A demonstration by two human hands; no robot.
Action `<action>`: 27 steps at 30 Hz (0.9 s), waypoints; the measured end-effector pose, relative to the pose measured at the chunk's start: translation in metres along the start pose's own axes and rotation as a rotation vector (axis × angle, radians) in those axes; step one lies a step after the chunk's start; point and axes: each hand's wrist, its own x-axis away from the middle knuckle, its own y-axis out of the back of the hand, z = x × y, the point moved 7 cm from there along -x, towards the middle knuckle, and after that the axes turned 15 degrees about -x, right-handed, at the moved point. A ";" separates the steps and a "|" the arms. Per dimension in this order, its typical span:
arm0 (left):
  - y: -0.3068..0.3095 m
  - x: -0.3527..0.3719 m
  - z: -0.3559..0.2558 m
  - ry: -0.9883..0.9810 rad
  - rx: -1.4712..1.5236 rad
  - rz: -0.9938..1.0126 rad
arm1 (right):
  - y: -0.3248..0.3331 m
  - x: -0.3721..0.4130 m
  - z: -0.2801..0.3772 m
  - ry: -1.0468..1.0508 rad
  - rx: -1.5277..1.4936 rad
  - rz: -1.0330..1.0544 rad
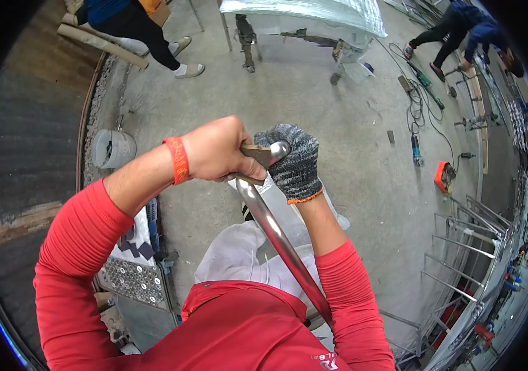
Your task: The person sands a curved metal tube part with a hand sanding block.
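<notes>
Tube (271, 226), bright metal and bent near its upper part, lies slantwise in front of the wearer's body. We trace its long straight run from the hands down over the pale trousers (230, 253) to the inner side of the right red sleeve (353, 297); its lower end we cannot make out.

Left hand (221, 147), bare, with a red-orange wristband (178, 161): we find it closed, fingers curled, pinching a stiff brown piece (256, 153) against the bend. We cannot tell the material of this piece; part of it is under the fingers. Right hand (295, 162), in a grey knitted glove with an orange cuff: we record it closed around the tube's rounded upper portion, just beside the left.

Surroundings: on the concrete floor (344, 123), at left, we log a white bucket (119, 150); below it, near the left elbow, a panel covered with round pieces (131, 281). To the right we note a blue power tool (417, 150), a green tool (428, 83) among loose cables, and an orange container (444, 177). Lower right, a metal frame (462, 250) with several bars. Top centre, a table covered in clear wrap (313, 13). We count two other people: one standing upper left (149, 37), one bending upper right (483, 31).
</notes>
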 end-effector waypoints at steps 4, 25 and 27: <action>0.008 -0.028 -0.023 -0.076 -0.093 0.075 | 0.003 0.002 -0.008 -0.051 0.016 0.044; -0.184 0.072 -0.050 0.204 1.216 -0.235 | 0.011 0.003 -0.020 -0.209 -0.181 -0.094; -0.178 0.074 -0.044 0.229 1.174 -0.257 | 0.008 0.000 -0.013 -0.157 -0.186 -0.046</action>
